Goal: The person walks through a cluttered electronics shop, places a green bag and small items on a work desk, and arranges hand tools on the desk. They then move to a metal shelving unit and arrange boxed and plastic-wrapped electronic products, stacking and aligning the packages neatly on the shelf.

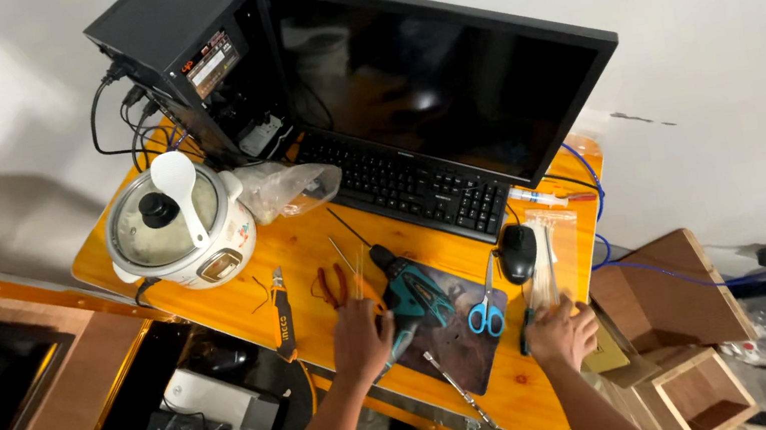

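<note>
**Two hands at the front edge of a crowded desk**

I look down at an orange wooden table (pixel 307 247), and I place everything by the black computer mouse (pixel 517 253) near its right side. My left hand (pixel 361 338) lies well to the left of the mouse, fingers curled around the grip of a teal cordless drill (pixel 412 296), beside orange-handled pliers (pixel 338 282). My right hand (pixel 563 333) rests just below the mouse, flat on a clear bag of pale sticks (pixel 545 267); I cannot tell whether the fingers pinch it. Blue-handled scissors (pixel 486 311) sit just left of the mouse, on a dark mat (pixel 462 335). A metal bar (pixel 457 388) lies below them, at the table's front edge. I judge that dragging the drill could knock it off. Lifting the bag by one corner could spill sticks
</note>
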Motion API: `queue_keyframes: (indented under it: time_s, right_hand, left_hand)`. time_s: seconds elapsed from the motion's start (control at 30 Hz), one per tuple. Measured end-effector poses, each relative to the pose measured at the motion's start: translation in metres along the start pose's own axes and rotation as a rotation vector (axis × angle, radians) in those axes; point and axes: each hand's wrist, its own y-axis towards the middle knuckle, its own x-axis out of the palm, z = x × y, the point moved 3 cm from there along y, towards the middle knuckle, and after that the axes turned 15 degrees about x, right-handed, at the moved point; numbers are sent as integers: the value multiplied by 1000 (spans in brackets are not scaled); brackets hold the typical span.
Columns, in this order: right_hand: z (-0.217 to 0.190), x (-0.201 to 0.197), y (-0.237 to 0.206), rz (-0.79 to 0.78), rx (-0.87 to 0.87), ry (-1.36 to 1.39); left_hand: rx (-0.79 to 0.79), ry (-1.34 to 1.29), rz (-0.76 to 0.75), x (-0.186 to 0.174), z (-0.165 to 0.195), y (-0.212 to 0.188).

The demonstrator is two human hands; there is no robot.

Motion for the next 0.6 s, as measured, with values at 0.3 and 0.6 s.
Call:
queue_keyframes:
  time_s: [0.3, 0.6]
  right_hand:
    - [-64, 21, -82, -204, -374, 3]
    - [-59, -5, -102, -275, -322, -175]
  left_hand:
    - [-36, 95, -205, 50, 6, -17]
    - [110, 41, -320, 51, -19, -33]
